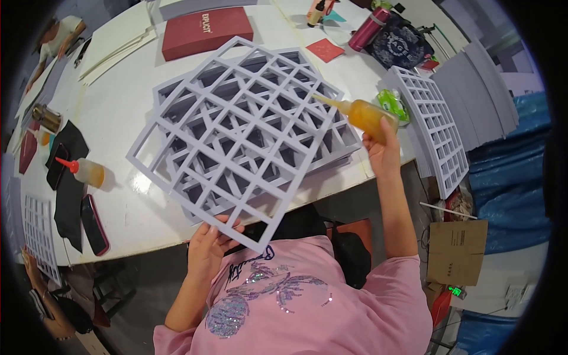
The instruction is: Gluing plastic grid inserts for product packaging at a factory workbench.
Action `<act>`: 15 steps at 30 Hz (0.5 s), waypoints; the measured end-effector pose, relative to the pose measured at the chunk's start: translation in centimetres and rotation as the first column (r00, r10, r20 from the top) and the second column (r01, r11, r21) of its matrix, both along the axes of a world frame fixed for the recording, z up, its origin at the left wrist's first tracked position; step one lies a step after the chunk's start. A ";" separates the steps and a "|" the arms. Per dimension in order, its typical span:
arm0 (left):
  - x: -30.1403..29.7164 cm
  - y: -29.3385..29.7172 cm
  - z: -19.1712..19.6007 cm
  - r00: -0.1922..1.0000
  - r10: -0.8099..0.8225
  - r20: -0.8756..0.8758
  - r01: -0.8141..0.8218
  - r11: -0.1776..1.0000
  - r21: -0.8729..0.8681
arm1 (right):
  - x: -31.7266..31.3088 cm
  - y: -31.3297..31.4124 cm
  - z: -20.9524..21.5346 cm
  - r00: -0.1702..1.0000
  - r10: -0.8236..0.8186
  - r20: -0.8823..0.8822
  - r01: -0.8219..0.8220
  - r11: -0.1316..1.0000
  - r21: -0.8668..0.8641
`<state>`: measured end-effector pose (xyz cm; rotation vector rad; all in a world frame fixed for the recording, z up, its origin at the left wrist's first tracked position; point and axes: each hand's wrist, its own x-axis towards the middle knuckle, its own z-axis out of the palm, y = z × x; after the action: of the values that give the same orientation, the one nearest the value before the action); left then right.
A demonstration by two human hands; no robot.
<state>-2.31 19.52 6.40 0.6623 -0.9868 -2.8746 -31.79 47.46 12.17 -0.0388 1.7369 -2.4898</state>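
Observation:
My left hand point(211, 242) grips the near corner of a pale lilac lattice frame point(260, 244), a flat grid of diamond-like openings. The frame lies tilted over a stack of similar lattice grids point(350, 147) on the table. In my right hand point(383, 151) is a squeeze bottle point(368, 119) of amber liquid, its thin nozzle pointing left. The nozzle tip is over the frame's right far edge; whether it touches, I cannot tell. My fingers wrap round the bottle's body.
On the white table point(127, 210) are a red box point(207, 32), a red-tipped bottle point(89, 171), a phone point(94, 225) and a pink flask point(370, 28). More grids point(435, 130) stand at right beside grey sheets point(476, 94). People work at left.

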 end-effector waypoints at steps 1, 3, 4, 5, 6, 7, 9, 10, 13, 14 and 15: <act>0.0 0.0 0.1 1.000 -0.015 -0.002 0.015 1.000 0.001 | -1.3 1.1 -0.1 0.999 -0.044 -0.027 0.045 0.998 0.036; 0.4 0.2 0.6 1.000 -0.011 0.004 0.011 0.999 0.043 | -2.9 2.8 0.0 0.992 -0.104 -0.067 0.110 0.989 0.095; 0.5 0.2 0.2 0.999 -0.026 -0.019 0.027 0.998 0.060 | -3.5 3.5 0.0 0.991 -0.117 -0.071 0.123 0.988 0.096; 0.7 0.3 -0.1 0.999 -0.031 -0.022 0.033 0.998 0.059 | -4.1 3.9 -0.1 0.986 -0.157 -0.059 0.163 0.980 0.116; 0.8 0.4 -0.3 1.000 -0.008 -0.019 0.010 0.997 0.082 | -4.5 4.3 -0.3 0.979 -0.198 -0.046 0.203 0.970 0.137; 0.9 0.5 -0.4 1.000 0.014 -0.015 -0.012 0.994 0.104 | -4.8 4.9 -0.6 0.978 -0.204 -0.046 0.209 0.968 0.136; 1.0 0.5 -0.8 1.000 0.021 -0.015 -0.019 0.994 0.111 | -5.4 5.7 -1.1 0.981 -0.188 -0.053 0.194 0.970 0.148; 1.0 0.5 -1.0 0.999 0.033 -0.013 -0.031 0.992 0.119 | -5.6 6.0 -1.3 0.980 -0.194 -0.053 0.200 0.969 0.148; 0.9 0.5 -1.2 0.999 0.037 -0.008 -0.035 0.988 0.153 | -5.4 6.6 -1.7 0.983 -0.181 -0.012 0.181 0.974 0.138; 1.0 0.5 -1.1 0.999 0.037 -0.001 -0.037 0.988 0.151 | -5.0 6.6 -1.7 0.987 -0.163 -0.007 0.162 0.977 0.141; 0.9 0.4 -1.0 0.999 0.032 -0.006 -0.030 0.989 0.147 | -4.6 6.5 -1.6 0.990 -0.145 -0.002 0.143 0.979 0.144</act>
<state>-1.36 19.96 5.36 0.6669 -0.7617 -2.9412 -36.35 54.00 10.52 0.1130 1.9771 -2.4476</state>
